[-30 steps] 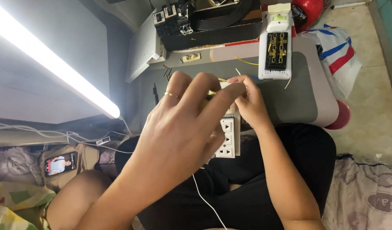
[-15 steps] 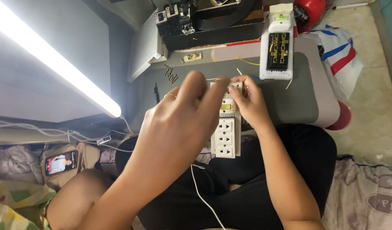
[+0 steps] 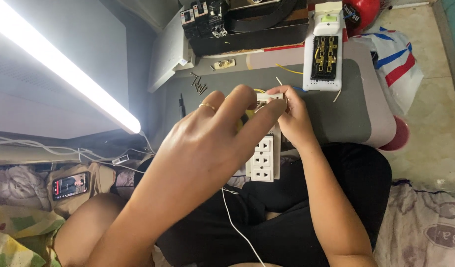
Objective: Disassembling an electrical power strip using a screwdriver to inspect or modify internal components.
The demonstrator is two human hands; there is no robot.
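Observation:
A white power strip (image 3: 263, 158) with three sockets showing stands on end over my lap. Both hands meet at its top end. My right hand (image 3: 294, 116) grips that end from the right side. My left hand (image 3: 212, 148), with a ring on one finger, reaches across in front, its fingertips pinched at the same end and hiding most of it. A bit of yellow wire (image 3: 259, 91) shows just above the fingers. A thin white cord (image 3: 237, 225) trails down from the strip across my black trousers.
On the grey low table (image 3: 346, 113) lies an opened white power strip (image 3: 325, 52) with brass contacts showing, plus loose screws (image 3: 198, 83) and a small socket part (image 3: 224, 64). A black box of breakers (image 3: 247, 24) stands behind. A lit tube lamp (image 3: 64, 69) and a phone (image 3: 70, 184) are at left.
My left hand has shifted slightly and its fingers have closed in on the top end of the strip; the strip sits a little lower and more upright. My right hand stays put.

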